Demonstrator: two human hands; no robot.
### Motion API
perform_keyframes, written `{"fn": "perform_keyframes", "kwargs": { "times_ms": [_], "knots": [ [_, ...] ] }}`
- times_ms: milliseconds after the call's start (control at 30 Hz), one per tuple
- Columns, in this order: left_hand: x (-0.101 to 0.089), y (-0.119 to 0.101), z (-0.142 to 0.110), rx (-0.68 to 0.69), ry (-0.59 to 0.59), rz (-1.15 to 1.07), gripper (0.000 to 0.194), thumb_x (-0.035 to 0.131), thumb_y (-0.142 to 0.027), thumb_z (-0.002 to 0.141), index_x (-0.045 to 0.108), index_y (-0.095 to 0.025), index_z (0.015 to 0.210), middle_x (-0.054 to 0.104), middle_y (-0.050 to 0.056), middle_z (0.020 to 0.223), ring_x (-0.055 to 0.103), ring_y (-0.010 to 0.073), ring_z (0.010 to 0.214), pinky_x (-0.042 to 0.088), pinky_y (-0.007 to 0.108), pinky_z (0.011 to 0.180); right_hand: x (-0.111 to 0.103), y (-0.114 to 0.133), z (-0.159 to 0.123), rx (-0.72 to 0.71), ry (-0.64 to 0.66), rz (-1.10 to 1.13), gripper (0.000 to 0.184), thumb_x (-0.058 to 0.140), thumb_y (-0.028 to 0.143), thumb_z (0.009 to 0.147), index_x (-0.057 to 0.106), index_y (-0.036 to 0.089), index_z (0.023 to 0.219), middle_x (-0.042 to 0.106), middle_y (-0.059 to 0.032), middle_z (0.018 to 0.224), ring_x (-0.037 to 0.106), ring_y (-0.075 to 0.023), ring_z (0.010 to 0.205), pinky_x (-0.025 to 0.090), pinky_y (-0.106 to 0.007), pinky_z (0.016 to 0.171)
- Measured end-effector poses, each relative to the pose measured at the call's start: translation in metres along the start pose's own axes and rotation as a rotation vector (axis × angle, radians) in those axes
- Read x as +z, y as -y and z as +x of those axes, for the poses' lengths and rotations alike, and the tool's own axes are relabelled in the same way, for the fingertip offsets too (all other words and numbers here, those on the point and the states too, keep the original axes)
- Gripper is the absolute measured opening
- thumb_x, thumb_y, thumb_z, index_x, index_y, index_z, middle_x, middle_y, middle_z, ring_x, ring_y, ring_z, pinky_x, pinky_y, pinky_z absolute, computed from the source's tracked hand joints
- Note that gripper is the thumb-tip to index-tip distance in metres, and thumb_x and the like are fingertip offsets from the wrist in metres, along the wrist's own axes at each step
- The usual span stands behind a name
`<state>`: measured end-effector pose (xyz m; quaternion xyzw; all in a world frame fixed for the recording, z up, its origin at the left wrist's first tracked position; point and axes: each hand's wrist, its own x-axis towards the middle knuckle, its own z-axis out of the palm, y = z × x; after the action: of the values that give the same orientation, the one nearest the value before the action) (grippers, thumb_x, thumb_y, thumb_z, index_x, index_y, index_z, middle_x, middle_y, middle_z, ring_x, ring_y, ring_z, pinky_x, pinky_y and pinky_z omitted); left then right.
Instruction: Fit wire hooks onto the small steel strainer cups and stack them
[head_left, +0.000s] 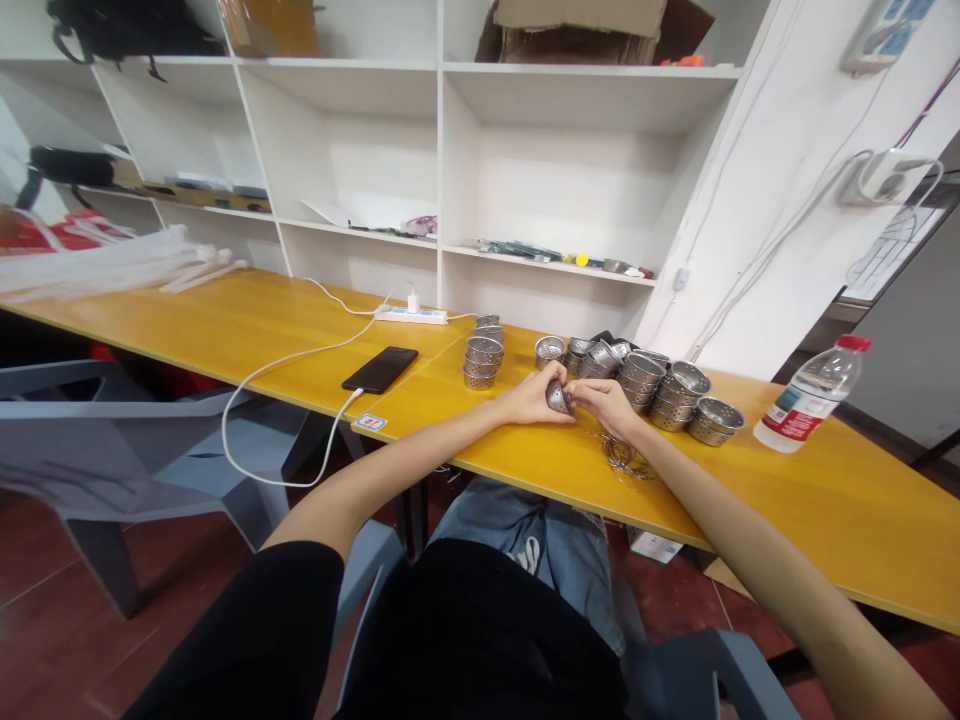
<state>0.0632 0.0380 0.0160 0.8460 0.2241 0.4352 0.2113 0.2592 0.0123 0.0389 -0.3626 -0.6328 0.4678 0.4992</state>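
Note:
My left hand [541, 396] is closed around a small perforated metal strainer cup [558, 397], tilted on its side just above the table. The fingers of my right hand [604, 402] are pinched together at the cup's right edge; what lies between them is too small to make out. Below my right wrist, a loose bundle of thin metal rings or wire [626, 458] lies on the table. Behind and right of my hands stand several stacks of similar strainer cups [640, 378]. Another stack of strainer cups [481, 362] stands to the left.
On the yellow table [420, 430], a black phone [380, 369] lies plugged into a white cable [247, 382]. A power strip [412, 315] sits at the back. A clear bottle with a red cap [811, 395] stands at the right. White shelves [441, 160] rise behind.

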Motion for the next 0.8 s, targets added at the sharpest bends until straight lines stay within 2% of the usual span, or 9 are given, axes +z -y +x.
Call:
{"fn": "perform_keyframes", "kwargs": {
  "times_ms": [167,267,400,567,700,800],
  "knots": [
    [0.001,0.000,0.000,0.004,0.009,0.006,0.066,0.087,-0.054,0.065,0.042,-0.023,0.102,0.057,-0.003,0.093,0.054,0.0145,0.079,0.042,0.027,0.071,-0.004,-0.003,0.001,-0.014,0.028,-0.025,0.035,0.095,0.048,0.058,0.085,0.020,0.076,0.076,-0.0063,0.082,0.058,-0.0154,0.067,0.052,-0.035,0.071],
    [0.001,0.001,0.001,0.004,-0.002,-0.008,0.065,0.087,-0.054,0.066,0.041,-0.024,0.102,0.058,-0.003,0.091,0.055,0.0148,0.077,0.042,0.027,0.071,-0.009,0.000,0.000,-0.049,0.073,-0.101,0.037,0.092,0.052,0.064,0.085,0.020,0.080,0.075,-0.0057,0.081,0.058,-0.0160,0.067,0.051,-0.035,0.070],
    [-0.002,0.001,0.001,-0.026,-0.036,0.044,0.064,0.086,-0.054,0.068,0.041,-0.024,0.102,0.058,-0.003,0.090,0.055,0.0151,0.075,0.041,0.028,0.070,-0.016,0.010,-0.001,-0.112,0.174,-0.273,0.038,0.085,0.054,0.075,0.085,0.017,0.083,0.071,-0.0044,0.073,0.057,-0.0159,0.067,0.049,-0.033,0.069],
    [-0.005,0.003,0.002,-0.034,0.012,0.108,0.063,0.083,-0.058,0.070,0.041,-0.024,0.102,0.059,-0.003,0.089,0.055,0.0149,0.073,0.040,0.028,0.067,-0.018,0.016,0.001,-0.099,0.322,-0.360,0.038,0.085,0.054,0.075,0.082,0.016,0.077,0.071,-0.0054,0.079,0.058,-0.0145,0.064,0.050,-0.032,0.065],
    [-0.007,0.006,0.002,0.011,0.044,0.169,0.061,0.082,-0.057,0.071,0.041,-0.024,0.102,0.063,0.000,0.097,0.058,0.0168,0.078,0.043,0.029,0.069,-0.015,0.011,0.001,-0.073,0.343,-0.380,0.039,0.086,0.055,0.073,0.080,0.017,0.074,0.068,-0.0045,0.078,0.055,-0.0129,0.058,0.047,-0.030,0.055],
    [-0.008,0.005,0.001,0.040,0.068,0.189,0.056,0.080,-0.054,0.075,0.041,-0.024,0.101,0.065,0.003,0.103,0.062,0.0197,0.085,0.046,0.032,0.074,-0.012,0.006,0.000,-0.077,0.325,-0.407,0.040,0.085,0.056,0.075,0.079,0.016,0.076,0.067,-0.0036,0.073,0.054,-0.0124,0.056,0.045,-0.029,0.053]
  ]
}}
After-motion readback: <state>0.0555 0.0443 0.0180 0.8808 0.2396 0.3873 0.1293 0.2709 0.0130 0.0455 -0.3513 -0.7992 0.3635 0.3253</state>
